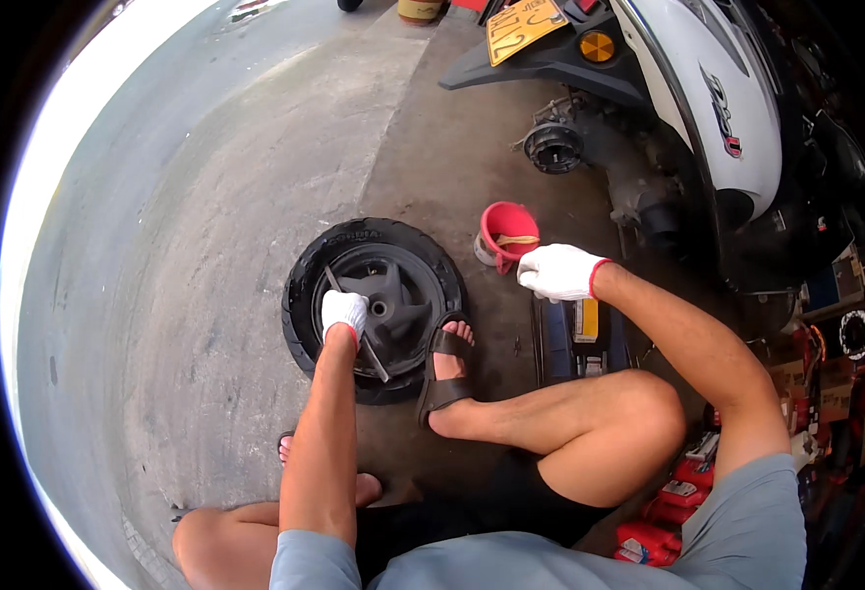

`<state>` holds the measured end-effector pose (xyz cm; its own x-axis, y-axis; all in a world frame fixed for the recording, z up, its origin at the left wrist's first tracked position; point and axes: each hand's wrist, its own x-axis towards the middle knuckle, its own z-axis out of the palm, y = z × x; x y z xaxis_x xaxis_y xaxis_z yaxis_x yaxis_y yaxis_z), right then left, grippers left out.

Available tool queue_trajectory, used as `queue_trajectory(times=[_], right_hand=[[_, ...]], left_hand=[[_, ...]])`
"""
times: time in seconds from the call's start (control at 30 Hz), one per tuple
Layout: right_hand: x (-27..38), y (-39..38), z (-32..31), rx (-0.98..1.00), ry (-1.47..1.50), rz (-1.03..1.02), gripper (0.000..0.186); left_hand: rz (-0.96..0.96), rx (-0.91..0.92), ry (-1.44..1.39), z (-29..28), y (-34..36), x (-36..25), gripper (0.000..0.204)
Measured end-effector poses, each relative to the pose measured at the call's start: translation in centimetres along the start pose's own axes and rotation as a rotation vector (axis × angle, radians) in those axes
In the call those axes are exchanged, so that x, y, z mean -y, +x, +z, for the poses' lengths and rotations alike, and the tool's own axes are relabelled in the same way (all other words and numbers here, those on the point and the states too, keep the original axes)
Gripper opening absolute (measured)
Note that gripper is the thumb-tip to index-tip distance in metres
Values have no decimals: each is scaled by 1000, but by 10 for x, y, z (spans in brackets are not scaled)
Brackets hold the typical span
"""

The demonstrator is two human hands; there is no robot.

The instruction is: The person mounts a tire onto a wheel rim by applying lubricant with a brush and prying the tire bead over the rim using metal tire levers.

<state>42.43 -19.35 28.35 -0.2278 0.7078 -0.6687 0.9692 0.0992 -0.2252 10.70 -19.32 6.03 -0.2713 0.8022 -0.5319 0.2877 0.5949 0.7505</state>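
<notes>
A black scooter tyre [307, 346] on a dark spoked wheel rim [393, 287] lies flat on the ground. My left hand [344, 312], in a white glove, is closed around a long metal tyre lever [377, 366] that slants across the wheel. My right hand [558, 272], also gloved, is closed beside a red plastic cup [497, 218]. Inside the cup rests a tan stick-like thing [517, 240]; its kind is unclear. Whatever my right fingers may hold is hidden. My sandalled right foot [448, 362] presses on the tyre's right edge.
A white and black scooter [747, 128] stands at the upper right, its rear hub [553, 147] bare of a wheel. A blue-grey tool case [555, 339] lies right of the tyre. Red bottles [654, 536] and boxes crowd the far right.
</notes>
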Motion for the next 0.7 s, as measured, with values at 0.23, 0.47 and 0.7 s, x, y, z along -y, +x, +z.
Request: queue_trajectory(times=[0.23, 0.47, 0.7], right_hand=[[-194, 41, 233, 54, -91, 439, 29], [-177, 77, 343, -233, 28, 844, 44], [-189, 82, 320, -183, 208, 851, 43]], left_hand=[[-162, 140, -224, 6, -5, -25, 15], [-178, 126, -159, -11, -6, -17, 12], [-265, 176, -292, -17, -3, -29, 19]])
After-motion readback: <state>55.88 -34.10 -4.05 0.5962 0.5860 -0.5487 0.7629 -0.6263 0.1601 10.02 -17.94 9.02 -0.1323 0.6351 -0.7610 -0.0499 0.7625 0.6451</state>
